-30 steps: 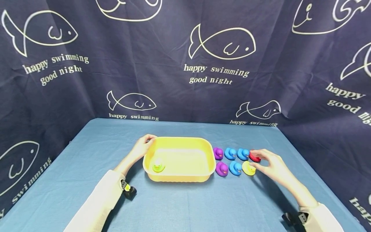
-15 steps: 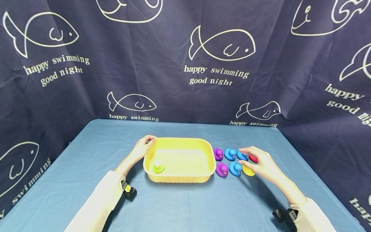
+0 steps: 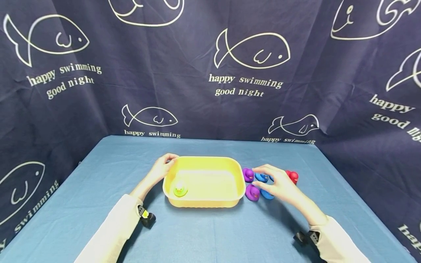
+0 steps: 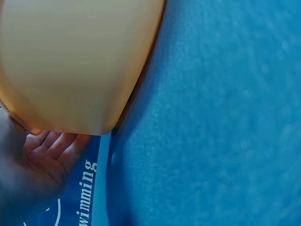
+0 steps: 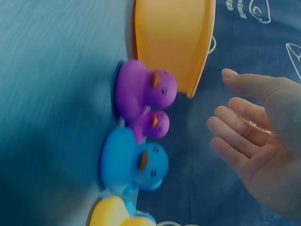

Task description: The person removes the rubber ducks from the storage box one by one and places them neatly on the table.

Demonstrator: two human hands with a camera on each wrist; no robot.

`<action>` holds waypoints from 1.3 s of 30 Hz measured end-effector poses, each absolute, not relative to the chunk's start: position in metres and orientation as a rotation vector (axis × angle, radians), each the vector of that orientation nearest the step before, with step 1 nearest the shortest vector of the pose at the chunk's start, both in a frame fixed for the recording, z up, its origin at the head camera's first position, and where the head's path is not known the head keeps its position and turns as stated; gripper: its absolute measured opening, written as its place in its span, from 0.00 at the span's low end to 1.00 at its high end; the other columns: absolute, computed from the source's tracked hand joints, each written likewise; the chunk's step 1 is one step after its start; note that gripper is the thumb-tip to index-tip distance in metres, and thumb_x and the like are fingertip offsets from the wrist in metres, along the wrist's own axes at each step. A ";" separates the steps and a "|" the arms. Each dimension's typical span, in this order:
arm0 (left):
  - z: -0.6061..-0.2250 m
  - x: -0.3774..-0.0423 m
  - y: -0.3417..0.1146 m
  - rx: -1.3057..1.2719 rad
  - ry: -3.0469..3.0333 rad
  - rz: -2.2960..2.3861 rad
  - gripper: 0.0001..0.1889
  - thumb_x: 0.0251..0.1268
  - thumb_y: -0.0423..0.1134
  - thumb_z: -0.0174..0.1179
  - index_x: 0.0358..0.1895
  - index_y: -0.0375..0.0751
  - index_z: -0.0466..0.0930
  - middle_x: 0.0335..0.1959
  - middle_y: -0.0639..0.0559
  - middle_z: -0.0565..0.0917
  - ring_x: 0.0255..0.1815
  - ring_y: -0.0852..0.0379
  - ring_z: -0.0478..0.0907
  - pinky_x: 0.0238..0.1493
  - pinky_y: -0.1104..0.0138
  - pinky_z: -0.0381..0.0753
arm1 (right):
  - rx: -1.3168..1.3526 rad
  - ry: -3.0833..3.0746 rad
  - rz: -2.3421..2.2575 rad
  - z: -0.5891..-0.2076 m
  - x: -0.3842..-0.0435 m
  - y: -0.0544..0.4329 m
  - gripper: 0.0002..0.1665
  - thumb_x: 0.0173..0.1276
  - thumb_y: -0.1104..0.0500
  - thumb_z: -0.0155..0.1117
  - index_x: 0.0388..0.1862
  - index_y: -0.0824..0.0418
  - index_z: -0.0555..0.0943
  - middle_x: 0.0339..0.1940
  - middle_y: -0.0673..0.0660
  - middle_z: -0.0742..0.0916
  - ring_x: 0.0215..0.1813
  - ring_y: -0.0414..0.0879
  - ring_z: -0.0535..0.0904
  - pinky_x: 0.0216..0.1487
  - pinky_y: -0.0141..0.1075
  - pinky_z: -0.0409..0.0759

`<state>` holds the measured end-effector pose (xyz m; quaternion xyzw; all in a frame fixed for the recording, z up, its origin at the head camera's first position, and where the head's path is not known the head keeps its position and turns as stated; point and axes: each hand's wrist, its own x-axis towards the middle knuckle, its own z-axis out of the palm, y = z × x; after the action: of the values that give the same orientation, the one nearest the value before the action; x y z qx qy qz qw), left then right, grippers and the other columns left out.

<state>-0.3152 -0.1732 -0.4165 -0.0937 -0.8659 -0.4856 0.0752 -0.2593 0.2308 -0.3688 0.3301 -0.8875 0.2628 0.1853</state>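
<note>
My left hand grips the left end of a yellow plastic tub, its thumb at the rim in the left wrist view. Inside the tub, at the left, sits a green rubber duck. Over the rubber ducks right of the tub hovers my right hand, fingers spread and holding nothing. Two purple ducks stand closest to the tub. Blue ducks are partly covered by the hand. A yellow duck shows in the right wrist view but is hidden in the head view. A red duck sits at the row's right end.
A blue cloth covers the table. Dark blue fabric printed with white fish and lettering hangs behind and along both sides. A small black camera is strapped at each wrist.
My right hand has moved left from the red and yellow ducks, past the blue ones, toward the purple ones. The red duck is uncovered. My left hand stays on the tub.
</note>
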 end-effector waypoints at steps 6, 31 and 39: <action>-0.416 -0.316 -0.174 -0.286 -2.592 -1.484 0.12 0.69 0.37 0.52 0.48 0.33 0.77 0.48 0.39 0.81 0.43 0.49 0.80 0.41 0.68 0.76 | 1.019 -2.474 0.797 -0.368 -0.261 0.214 0.23 0.49 0.59 0.76 0.47 0.60 0.83 0.43 0.53 0.86 0.48 0.44 0.80 0.50 0.37 0.79; -0.413 -0.315 -0.173 -0.278 -2.604 -1.520 0.13 0.69 0.37 0.52 0.50 0.32 0.77 0.48 0.38 0.80 0.45 0.47 0.80 0.41 0.68 0.76 | 1.212 -2.443 0.900 -0.366 -0.261 0.151 0.22 0.53 0.58 0.73 0.48 0.62 0.82 0.46 0.52 0.86 0.49 0.46 0.79 0.52 0.43 0.77; -0.412 -0.315 -0.174 -0.256 -2.622 -1.521 0.13 0.69 0.38 0.52 0.50 0.34 0.77 0.48 0.39 0.80 0.46 0.47 0.80 0.43 0.66 0.76 | 1.236 -2.492 0.903 -0.362 -0.257 0.132 0.23 0.53 0.57 0.73 0.49 0.62 0.82 0.47 0.53 0.85 0.52 0.48 0.78 0.54 0.44 0.75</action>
<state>-0.3146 -0.1735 -0.4118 -0.0842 -0.8610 -0.4992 0.0497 -0.2565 0.1319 -0.3620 0.4201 -0.8471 0.3069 0.1083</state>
